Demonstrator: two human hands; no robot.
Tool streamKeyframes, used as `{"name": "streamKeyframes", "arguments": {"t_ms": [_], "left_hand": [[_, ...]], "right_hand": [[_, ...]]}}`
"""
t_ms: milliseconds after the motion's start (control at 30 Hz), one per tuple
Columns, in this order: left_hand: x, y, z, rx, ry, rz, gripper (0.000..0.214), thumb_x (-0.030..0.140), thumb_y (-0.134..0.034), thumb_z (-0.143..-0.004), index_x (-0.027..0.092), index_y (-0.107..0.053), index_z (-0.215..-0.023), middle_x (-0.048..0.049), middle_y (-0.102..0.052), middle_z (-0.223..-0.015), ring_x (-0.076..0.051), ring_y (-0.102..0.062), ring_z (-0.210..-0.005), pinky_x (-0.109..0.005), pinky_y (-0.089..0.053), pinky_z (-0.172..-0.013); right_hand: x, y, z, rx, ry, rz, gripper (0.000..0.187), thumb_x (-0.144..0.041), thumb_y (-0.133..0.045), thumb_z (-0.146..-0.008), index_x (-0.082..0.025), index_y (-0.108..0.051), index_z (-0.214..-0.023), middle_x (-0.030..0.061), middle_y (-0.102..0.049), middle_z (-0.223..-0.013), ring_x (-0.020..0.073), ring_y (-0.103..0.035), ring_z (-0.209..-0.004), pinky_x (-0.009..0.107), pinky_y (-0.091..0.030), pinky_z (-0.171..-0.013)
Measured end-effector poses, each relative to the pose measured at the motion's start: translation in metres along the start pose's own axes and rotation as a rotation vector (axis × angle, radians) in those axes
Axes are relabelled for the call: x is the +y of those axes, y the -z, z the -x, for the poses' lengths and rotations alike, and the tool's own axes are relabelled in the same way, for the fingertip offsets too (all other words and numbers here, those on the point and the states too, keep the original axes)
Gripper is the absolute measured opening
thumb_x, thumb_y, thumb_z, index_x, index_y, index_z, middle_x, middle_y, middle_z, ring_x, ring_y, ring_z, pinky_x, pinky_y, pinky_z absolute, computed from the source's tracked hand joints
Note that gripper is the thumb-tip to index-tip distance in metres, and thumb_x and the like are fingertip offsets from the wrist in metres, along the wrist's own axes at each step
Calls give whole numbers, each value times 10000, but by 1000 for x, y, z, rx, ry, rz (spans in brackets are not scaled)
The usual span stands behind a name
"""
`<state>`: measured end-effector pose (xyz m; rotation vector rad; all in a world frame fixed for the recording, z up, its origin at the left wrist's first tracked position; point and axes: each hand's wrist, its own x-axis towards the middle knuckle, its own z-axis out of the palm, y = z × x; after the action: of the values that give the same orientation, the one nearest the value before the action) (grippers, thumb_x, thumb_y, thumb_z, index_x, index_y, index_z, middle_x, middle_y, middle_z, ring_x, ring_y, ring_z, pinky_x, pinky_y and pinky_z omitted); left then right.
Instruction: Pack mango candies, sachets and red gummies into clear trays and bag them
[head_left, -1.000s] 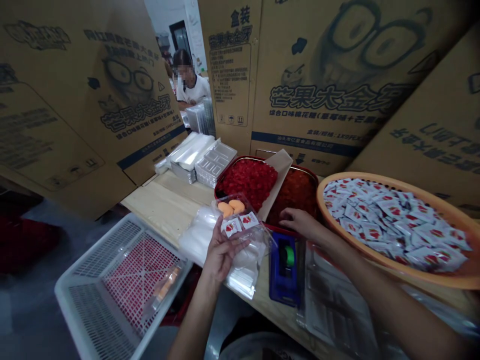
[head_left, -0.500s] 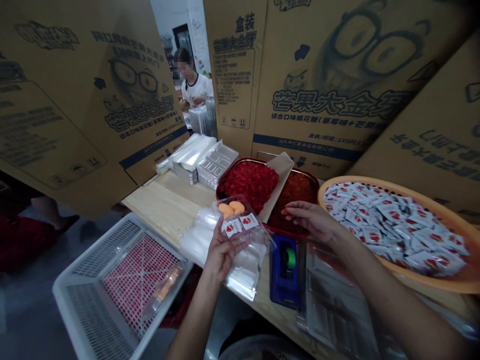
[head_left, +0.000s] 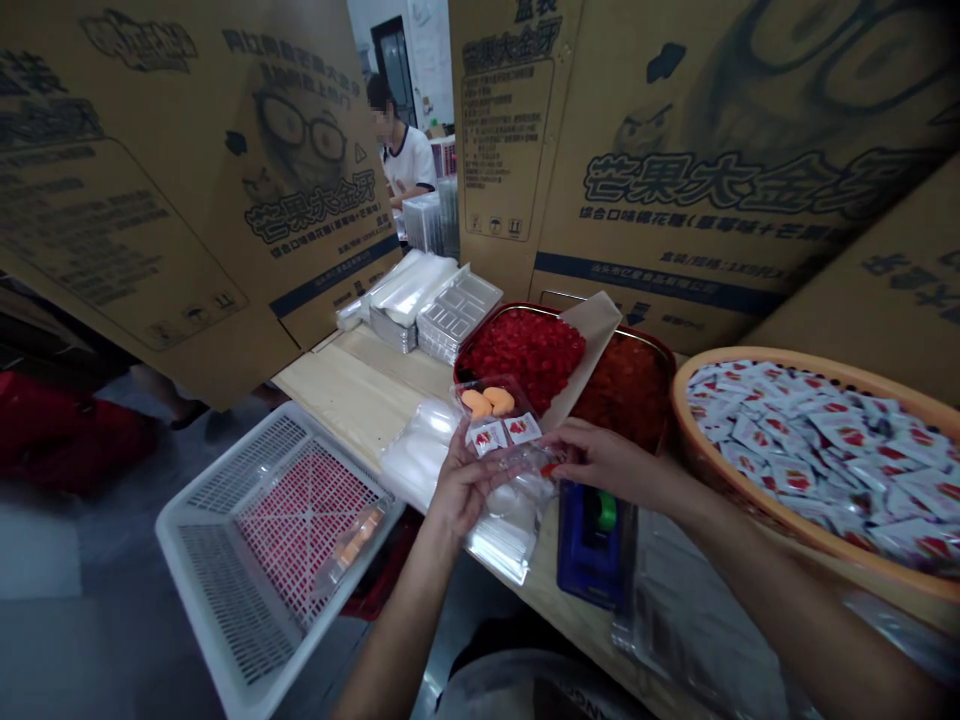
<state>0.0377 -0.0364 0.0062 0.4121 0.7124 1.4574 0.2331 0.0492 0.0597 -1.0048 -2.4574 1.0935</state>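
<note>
At the wooden tabletop (head_left: 360, 390), below tall printed cartons (head_left: 675, 170), the left hand (head_left: 466, 490) clamps a clear plastic tray (head_left: 469, 395); the right hand (head_left: 607, 462), pinched shut, sits just beside it.

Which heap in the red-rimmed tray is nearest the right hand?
The darker heap, right of the cardboard sheet, lies beside the right hand; the brighter red heap sits left of the sheet, farther off.

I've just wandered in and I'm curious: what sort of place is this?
Probably a small food-packing workshop: a tray of small red pieces, sachets heaped in a basket, and printed cardboard cartons.
</note>
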Motion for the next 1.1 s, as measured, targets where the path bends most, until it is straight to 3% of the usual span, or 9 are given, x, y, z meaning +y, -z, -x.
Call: {"name": "streamKeyframes", "arguments": {"t_ms": [67, 167, 233, 300, 500, 733, 833, 1000, 1100], "left_hand": [[0, 2, -1, -9, 6, 2, 936, 2, -656, -597, 337, -276, -1384, -75, -549, -1250, -278, -613, -1061, -509, -424, -955], [2, 4, -2, -8, 7, 17, 926, -8, -651, -592, 319, -288, -1379, -64, -596, -1156, -269, -622, -1037, -506, -424, -953], [3, 6, -2, -1, 3, 24, 898, -6, -648, -594, 313, -314, -1365, -59, -600, -1146, -264, -620, -1037, -498, -426, -953], [4, 7, -3, 4, 2, 23, 876, -1, -644, -599, 320, -335, -1353, -56, -593, -1164, -261, -615, -1046, -497, -423, -958], [7, 8, -4, 14, 21, 28, 856, -23, -632, -589, 314, -364, -1330, -35, -614, -1098, -252, -620, -1026, -514, -418, -961], [9, 8, -6, 3, 48, 20, 873, -5, -633, -624, 301, -311, -1375, -41, -636, -1065, -238, -632, -1000, -481, -444, -938], [9, 8, -6, 12, 40, 8, 866, 0, -632, -633, 303, -317, -1380, -35, -640, -1043, -231, -632, -991, -487, -442, -943], [9, 8, -6, 7, 46, 8, 873, -6, -629, -630, 306, -312, -1381, -39, -638, -1070, -231, -629, -1006, -483, -436, -955], [8, 9, -7, 3, 61, 14, 903, -7, -639, -622, 290, -281, -1396, -42, -650, -1020, -257, -622, -1033, -491, -431, -954]], "right_hand": [[11, 7, 0, 127, -61, 89, 151, -244, -562, -794, -193, -654, -903, 40, -584, -872, 172, -565, -791, 270, -446, -714], [39, 17, -1, 291, -294, 364, 146, -167, -525, -820, -165, -643, -906, 95, -583, -935, 227, -565, -901, 320, -433, -794], [57, 19, -3, 304, -451, 536, 227, -188, -589, -800, -126, -623, -1015, 154, -562, -1008, 290, -543, -976, 358, -432, -788], [70, 18, -7, 260, -517, 604, 323, -211, -648, -767, -111, -601, -1071, 182, -540, -1051, 324, -525, -1017, 361, -432, -760], [82, 15, -13, 178, -451, 508, 86, -107, -621, -733, -167, -609, -794, 69, -582, -848, 196, -587, -801, 265, -408, -676], [86, 20, -7, 282, -411, 366, 120, -81, -544, -721, -181, -609, -728, 55, -635, -826, 183, -602, -791, 278, -445, -715], [83, 21, -1, 353, -433, 148, 110, -173, -527, -744, -193, -619, -800, 26, -647, -763, 162, -600, -678, 272, -472, -626], [64, 27, 14, 450, -491, -604, 213, -323, -658, -637, -217, -612, -817, 26, -642, -729, 147, -577, -595, 260, -483, -541], [36, 27, 21, 405, -449, -721, 301, -366, -712, -601, -222, -627, -852, 31, -642, -764, 151, -575, -618, 259, -481, -545]]}}
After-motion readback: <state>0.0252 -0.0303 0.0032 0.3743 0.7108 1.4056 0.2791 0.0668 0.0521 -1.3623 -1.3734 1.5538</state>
